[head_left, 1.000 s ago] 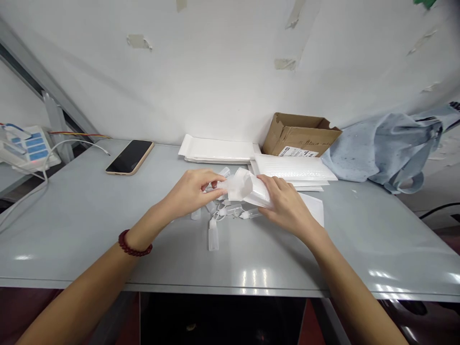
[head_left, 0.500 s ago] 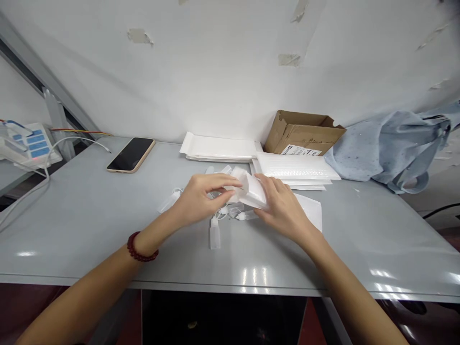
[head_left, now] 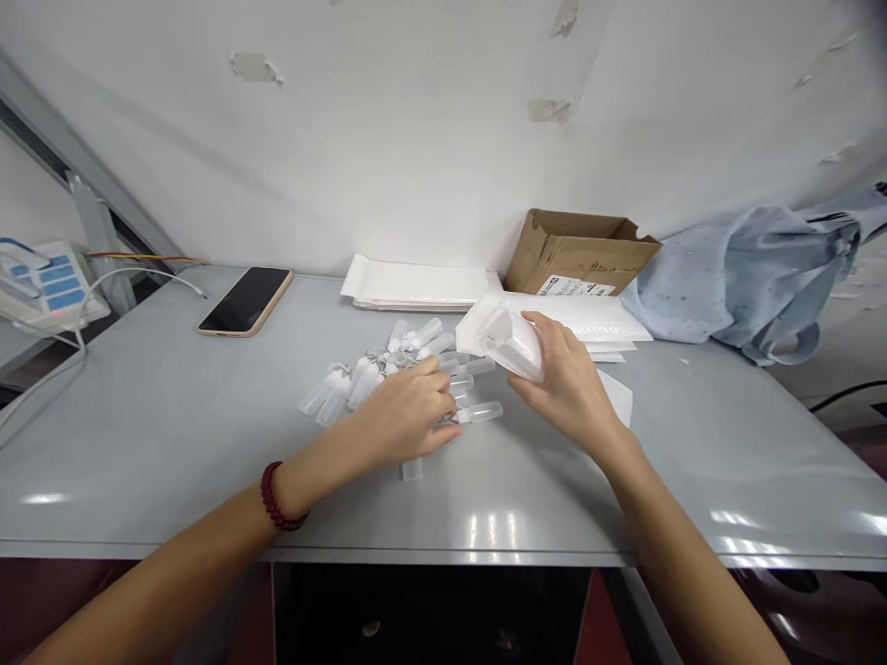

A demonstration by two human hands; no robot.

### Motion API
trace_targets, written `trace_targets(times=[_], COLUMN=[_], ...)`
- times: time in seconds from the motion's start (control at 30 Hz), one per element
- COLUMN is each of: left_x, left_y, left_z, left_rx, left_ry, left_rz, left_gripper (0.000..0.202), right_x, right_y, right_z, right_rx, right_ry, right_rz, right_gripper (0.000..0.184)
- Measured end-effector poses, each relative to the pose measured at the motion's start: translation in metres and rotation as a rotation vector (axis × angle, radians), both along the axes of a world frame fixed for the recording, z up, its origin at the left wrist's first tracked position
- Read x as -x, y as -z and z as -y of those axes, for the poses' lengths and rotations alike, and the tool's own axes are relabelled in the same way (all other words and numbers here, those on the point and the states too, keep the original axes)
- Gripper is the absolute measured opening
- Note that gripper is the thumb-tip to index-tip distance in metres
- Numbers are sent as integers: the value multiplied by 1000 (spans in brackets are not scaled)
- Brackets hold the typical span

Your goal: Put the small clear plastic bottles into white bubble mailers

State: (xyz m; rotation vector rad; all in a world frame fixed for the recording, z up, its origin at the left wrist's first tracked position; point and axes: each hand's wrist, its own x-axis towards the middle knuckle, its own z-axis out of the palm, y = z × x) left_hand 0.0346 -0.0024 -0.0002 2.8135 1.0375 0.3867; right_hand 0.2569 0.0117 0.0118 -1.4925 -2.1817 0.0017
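Observation:
My right hand (head_left: pixel 565 379) holds a white bubble mailer (head_left: pixel 499 337) above the table, its mouth bowed apart and facing left. Inside the opening a thin loop shows faintly. Among a pile of small translucent plastic bottles (head_left: pixel 364 379) with white caps and thin cords is my left hand (head_left: pixel 408 411). Its fingers are curled and closed at the cap end of one small bottle (head_left: pixel 483 412). The hand itself covers part of the pile and most of another bottle (head_left: pixel 411 469) nearer the front edge.
More white mailers are stacked at the back (head_left: pixel 419 282) and behind my right hand (head_left: pixel 602 319). A brown cardboard box (head_left: pixel 589 259) stands by the wall, beside a light blue cloth bag (head_left: pixel 721 277). At left lie a phone (head_left: pixel 246 300) and a white cable (head_left: pixel 87 319).
My left hand has left the mailer's mouth and moved down onto the bottles. With the mailer, my right hand has shifted slightly right and up, so more of the pile shows.

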Motion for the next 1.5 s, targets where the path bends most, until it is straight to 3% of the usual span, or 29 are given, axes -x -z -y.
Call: trace_targets(times=[0.13, 0.23, 0.37, 0.5, 0.63, 0.83, 1.03, 1.17, 1.3, 1.5], left_x=[-3, -4, 4, 23, 37, 46, 47, 39, 34, 45], left_y=[6, 3, -18, -40, -42, -27, -22, -22, -21, -28], left_z=[2, 4, 5, -3, -15, -22, -20, -16, -15, -19], left_rx=[19, 82, 291, 439, 288, -104, -462, -536, -513, -532], left_ry=[60, 100, 119, 0, -168, -170, -205, -186, -148, -169], left_rz=[-24, 94, 417, 619, 564, 93, -159, -165, -134, -64], left_gripper=[18, 17, 13, 14, 13, 19, 22, 24, 19, 18], right_x=[0, 1, 2, 3, 6, 12, 13, 16, 18, 17], right_y=[-1, -1, -1, 2, 2, 1, 3, 3, 4, 2], right_z=[0, 1, 1, 1, 4, 7, 8, 9, 10, 9], right_rx=[-6, 3, 45, 79, 112, 123, 96, 102, 91, 86], right_ry=[-3, -11, -30, -29, -51, -71, -97, -100, -117, -94], right_rz=[-1, 5, 19, 74, 91, 190, 231, 234, 236, 259], right_gripper=[62, 61, 63, 64, 65, 65, 65, 65, 63, 64])
